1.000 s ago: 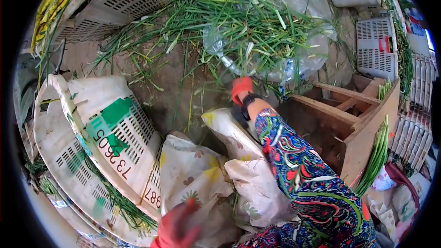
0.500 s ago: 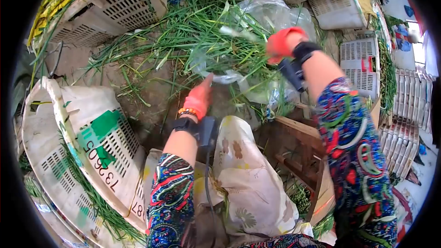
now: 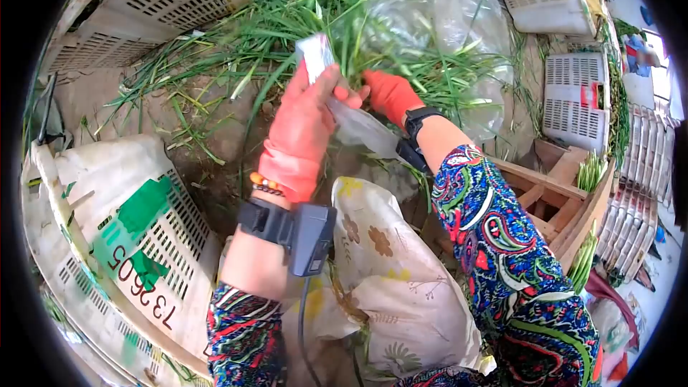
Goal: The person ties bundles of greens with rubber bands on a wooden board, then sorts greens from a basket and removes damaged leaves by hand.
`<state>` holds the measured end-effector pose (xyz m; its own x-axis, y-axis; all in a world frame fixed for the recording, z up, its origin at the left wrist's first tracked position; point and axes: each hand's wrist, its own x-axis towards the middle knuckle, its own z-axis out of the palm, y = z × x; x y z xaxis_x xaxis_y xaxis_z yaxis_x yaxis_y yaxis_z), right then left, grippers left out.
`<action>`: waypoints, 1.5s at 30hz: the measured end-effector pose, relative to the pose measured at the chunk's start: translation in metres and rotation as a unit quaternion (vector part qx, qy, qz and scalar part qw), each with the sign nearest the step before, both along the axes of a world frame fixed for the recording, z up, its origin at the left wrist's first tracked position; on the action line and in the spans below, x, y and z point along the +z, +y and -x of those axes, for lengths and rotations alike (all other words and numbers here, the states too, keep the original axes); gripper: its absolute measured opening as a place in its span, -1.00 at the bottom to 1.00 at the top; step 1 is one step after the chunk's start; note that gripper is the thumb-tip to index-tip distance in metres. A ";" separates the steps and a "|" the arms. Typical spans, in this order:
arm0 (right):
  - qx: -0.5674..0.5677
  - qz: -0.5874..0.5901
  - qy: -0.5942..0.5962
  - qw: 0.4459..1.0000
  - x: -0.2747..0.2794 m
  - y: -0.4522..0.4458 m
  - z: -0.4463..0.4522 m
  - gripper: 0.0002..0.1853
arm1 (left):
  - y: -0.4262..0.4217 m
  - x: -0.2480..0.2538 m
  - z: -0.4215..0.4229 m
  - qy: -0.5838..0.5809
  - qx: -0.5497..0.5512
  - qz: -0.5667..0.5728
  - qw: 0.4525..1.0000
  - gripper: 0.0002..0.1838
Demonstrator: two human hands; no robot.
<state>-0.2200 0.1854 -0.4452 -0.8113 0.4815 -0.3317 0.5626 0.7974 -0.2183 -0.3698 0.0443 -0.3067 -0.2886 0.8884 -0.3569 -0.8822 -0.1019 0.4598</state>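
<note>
My left hand (image 3: 297,125), in a red glove, is closed around a plastic bag (image 3: 313,50) whose white end with red print sticks up past the thumb. A cloudy strip of plastic (image 3: 362,129) hangs from below these fingers towards my right wrist. Close by, my right hand (image 3: 393,97), also red-gloved, has its fingers curled in at the green stalks; what they pinch is hidden. Long green leafy stalks (image 3: 287,25) lie heaped on the ground beyond both hands. A large clear plastic sheet (image 3: 459,18) lies among them.
A white slotted crate (image 3: 154,244) with green tape and numbers stands at left. Another crate (image 3: 172,0) is at the upper left, and one more (image 3: 573,97) at right. A wooden frame (image 3: 559,193) stands beside my right arm. Patterned cloth (image 3: 401,265) covers my lap.
My hands have come closer together over the stalks. The left moved up and now grips the plastic bag; the right moved left and down. The view has shifted slightly.
</note>
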 end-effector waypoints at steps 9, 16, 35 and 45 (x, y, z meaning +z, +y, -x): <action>0.067 -0.115 -0.197 0.971 0.028 0.046 -0.023 -0.73 | -0.062 0.096 0.021 -0.079 -0.107 -0.103 0.986 -0.62; -0.057 -0.125 -0.298 0.945 0.106 0.148 -0.026 -0.57 | -0.055 0.078 0.047 -0.037 -0.079 -0.008 0.996 -0.51; 0.225 -0.066 -0.164 0.958 0.294 -0.060 0.028 -0.79 | -0.157 0.182 0.000 0.265 -0.038 0.263 0.927 -0.29; 0.284 0.122 -0.039 0.950 0.413 -0.257 0.059 -0.11 | -0.464 0.299 -0.038 0.189 -0.014 0.200 0.961 -0.53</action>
